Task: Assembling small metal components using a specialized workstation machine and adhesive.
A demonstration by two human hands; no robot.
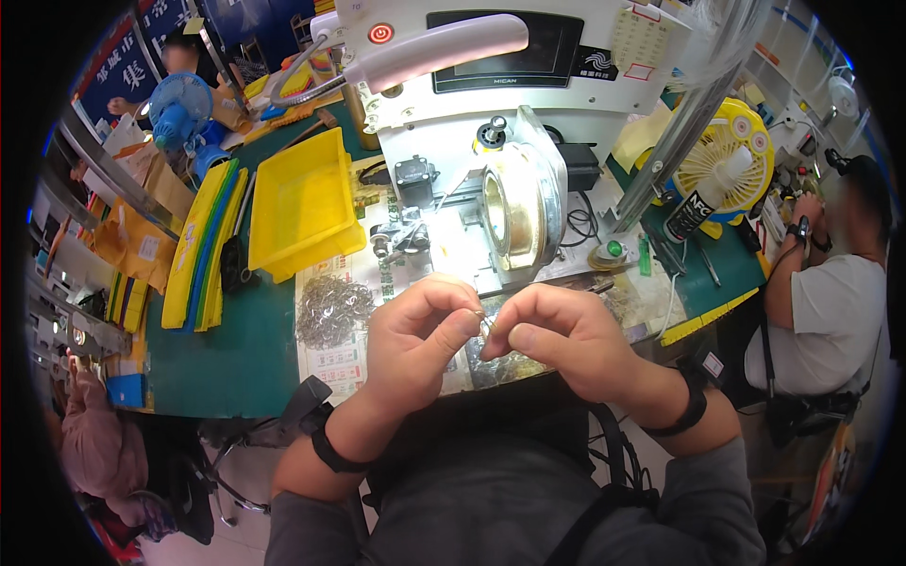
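My left hand (415, 341) and my right hand (573, 341) meet over the front of the bench, fingertips pinched close together. Between them is a small thin metal piece (485, 323), shiny and wire-like; its exact kind is too small to make out. Both hands appear to grip it. Left of my left hand lies a tangled heap of thin silvery metal loops (334, 311) on printed paper. Just beyond my fingers stands a white bench machine (396, 146) with a lit, gold-coloured wheel (517, 212).
A yellow plastic tray (304, 203) and yellow, green and blue strips (203, 245) lie to the left. A lamp (444, 52) hangs above the machine. On the right are a yellow fan (722, 151), a dark spray can (689, 215) and a seated co-worker (821, 311).
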